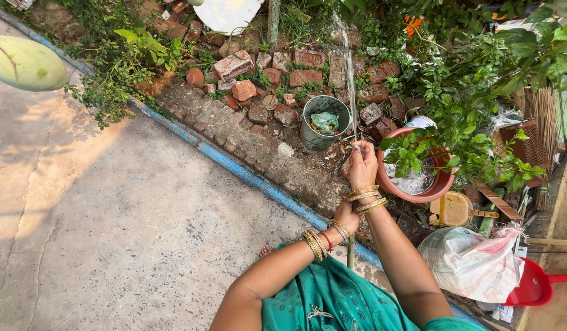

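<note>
My teal dress [332, 303] fills the bottom of the view, closest to me, w/ both forearms reaching out over it. 1 foot [265, 250] just peeks out on the concrete floor [112, 208].

My left hand [346, 217] is low, wrapped round the hose [351, 250] where it comes up past my lap; fingers look closed on it, prob. to steady it so the far end doesn't whip about. My right hand [362, 164] is further out, pinched tight on the hose's tip, fingertips pressed over the mouth. That squeeze seems to be why the water [348, 67] shoots out as 1 thin jet, arcing up & away over the loose bricks [259, 79] toward the greenery at the top. Gold bangles [366, 199] on both wrists, plus 1 red one on the left.

Just right of my right hand sits a terracotta pot [433, 187] w/ a leafy plant [455, 141] spilling over it; pot is close beside the hand, can't tell if touching. Ahead of the hand, a grey metal bucket [323, 122] stands upright on the brick edging, w/ scraps inside. A blue kerb line [247, 175] divides concrete from bed. Far right: white sack [470, 263], red dustpan [532, 285], straw broom [544, 110]. Pale green fruit [26, 61] hangs top left, v. near the lens.
</note>
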